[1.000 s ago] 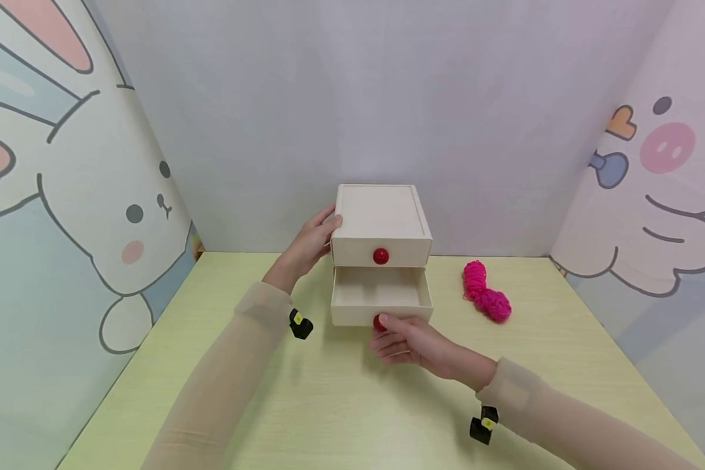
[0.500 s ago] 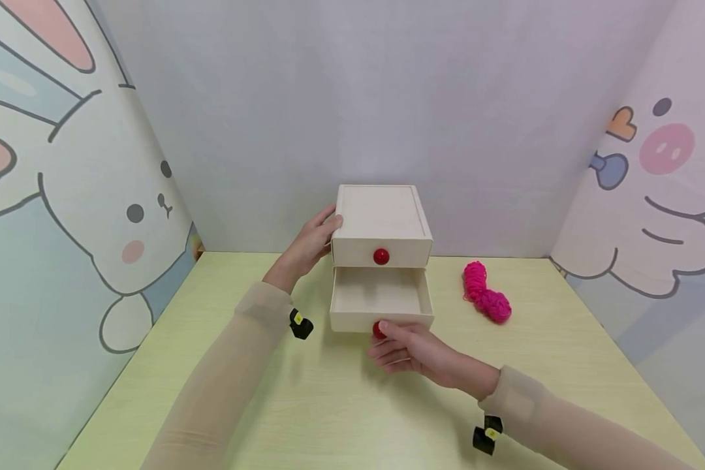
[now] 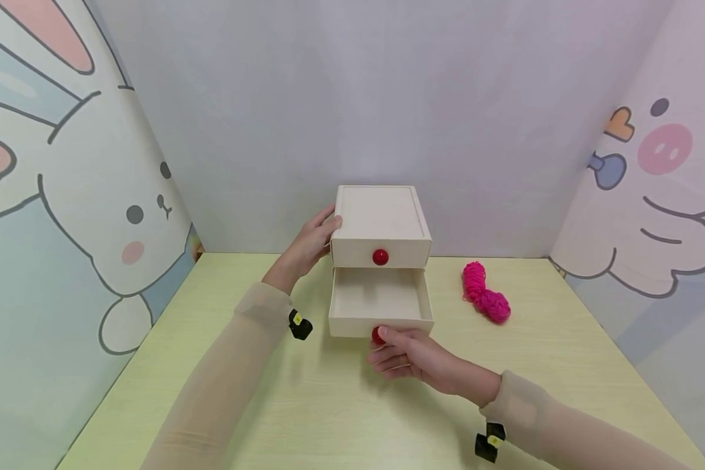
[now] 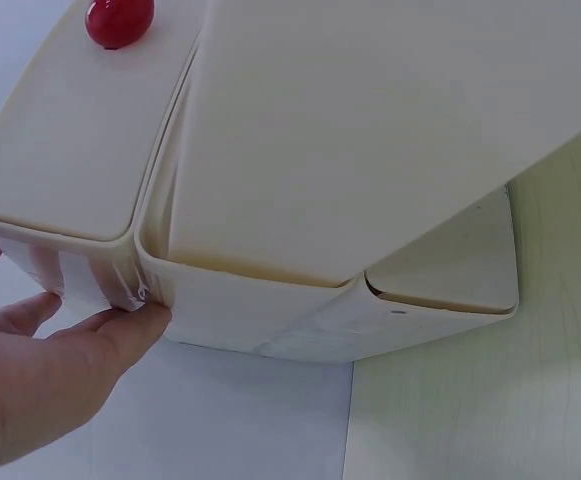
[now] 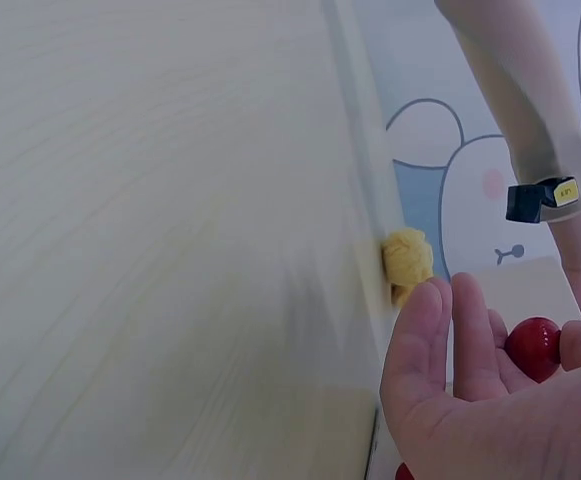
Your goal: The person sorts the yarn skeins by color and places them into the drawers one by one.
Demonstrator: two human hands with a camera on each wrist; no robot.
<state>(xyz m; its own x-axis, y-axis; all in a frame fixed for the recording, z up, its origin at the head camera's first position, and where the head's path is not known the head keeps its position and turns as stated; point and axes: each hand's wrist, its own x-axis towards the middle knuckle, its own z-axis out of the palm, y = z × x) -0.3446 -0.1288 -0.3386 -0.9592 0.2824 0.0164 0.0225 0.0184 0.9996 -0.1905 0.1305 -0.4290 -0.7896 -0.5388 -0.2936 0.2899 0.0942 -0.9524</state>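
Note:
A small cream drawer cabinet [image 3: 382, 212] stands near the table's back edge. Its left side is held by my left hand [image 3: 308, 245], thumb over the top edge; in the left wrist view, fingers [image 4: 135, 330] touch that side. A lower drawer [image 3: 382, 294] is pulled out, and no contents show inside it. My right hand [image 3: 414, 359] pinches this drawer's red knob [image 3: 377, 335] between thumb and fingers, while the other fingers extend below. The upper drawer, with another red knob [image 3: 380, 256], is closed. Another cream section [image 4: 450, 260] shows beneath the pulled-out drawer in the left wrist view.
A bright pink yarn skein [image 3: 486, 292] lies on the table [image 3: 305, 411], to the right of the cabinet. The right wrist view shows a yellow, fuzzy, yarn-like bundle [image 5: 407, 260] by the table's edge. Cartoon-printed cloth walls [image 3: 388, 98] enclose the back and sides.
The lower drawer has slid a little farther out towards me, with my right hand moving along on its knob. My left hand stays at the cabinet's side.

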